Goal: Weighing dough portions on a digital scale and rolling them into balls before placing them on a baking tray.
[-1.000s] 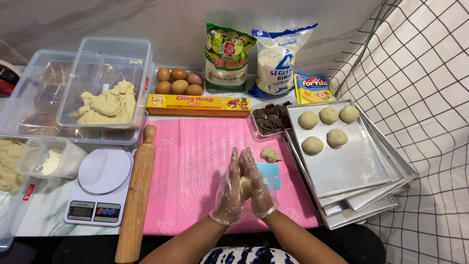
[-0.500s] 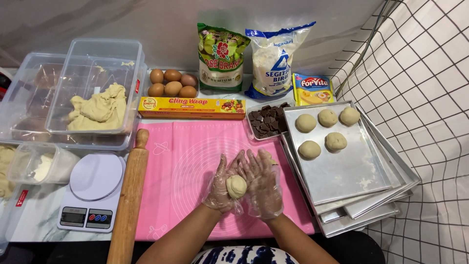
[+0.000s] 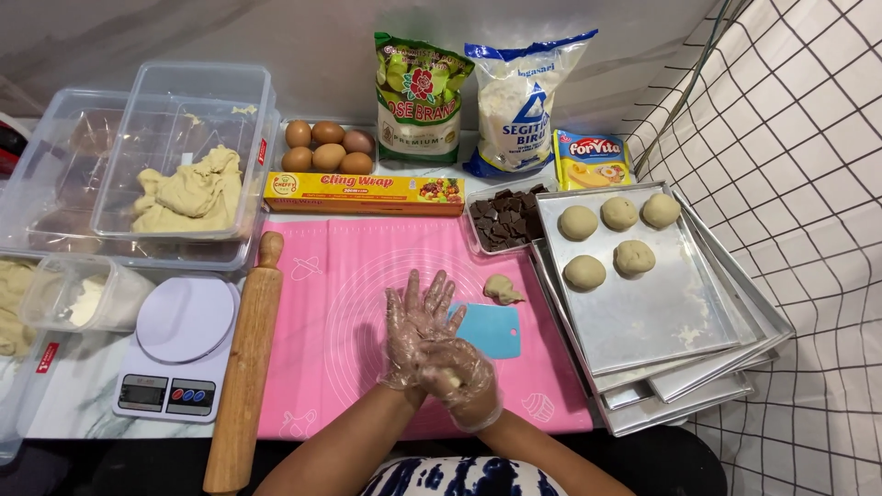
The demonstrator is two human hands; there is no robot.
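As hands (image 3: 439,354) roll dough, scraper (image 3: 489,329) beside

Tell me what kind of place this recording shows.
Probably a home baking counter: dough balls on a metal tray, a pink baking mat, a rolling pin and a kitchen scale.

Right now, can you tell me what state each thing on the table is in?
Left hand, clear glove: pressed against the right.
Right hand, clear glove: cupped over a dough piece, mostly hidden.
Silver baking tray: holds five round dough balls.
Clear plastic tub: open, dough lump inside.
Brown eggs: whole.
Wooden rolling pin: lying flat.
White kitchen scale: nothing on it.
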